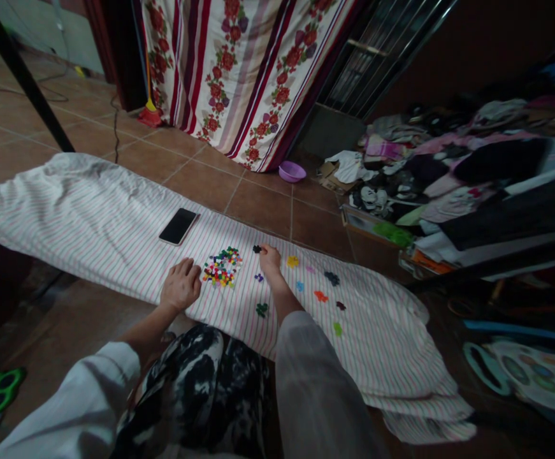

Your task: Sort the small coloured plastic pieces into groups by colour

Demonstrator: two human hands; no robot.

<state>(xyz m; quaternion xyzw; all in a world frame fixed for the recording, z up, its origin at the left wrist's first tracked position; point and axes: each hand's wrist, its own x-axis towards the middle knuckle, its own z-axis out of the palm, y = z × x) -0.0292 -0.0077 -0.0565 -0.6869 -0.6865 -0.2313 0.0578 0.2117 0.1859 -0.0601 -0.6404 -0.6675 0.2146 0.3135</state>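
My left hand (181, 285) rests on the striped cloth (109, 236), its fingers loosely spread and holding nothing, just left of a mixed heap of small colourful pieces (220, 268). With fingertips pinched together, my right hand (270, 260) is at a small cluster of black pieces (257, 249); whatever is between the fingers is hidden. Small purple pieces (259, 278) and dark green pieces (261, 310) lie near that wrist. Right of the forearm are sorted clusters, among them yellow pieces (292, 261), blue pieces (300, 287), orange pieces (321, 296), dark grey pieces (332, 278) and lime green pieces (338, 329).
A phone (179, 226) lies on the cloth beyond my left hand. Past the far edge, a purple bowl (292, 171) stands on the tiled floor near a floral curtain (239, 76). Piled clothes (430, 159) fill the right side. A red broom (150, 115) leans by the doorway.
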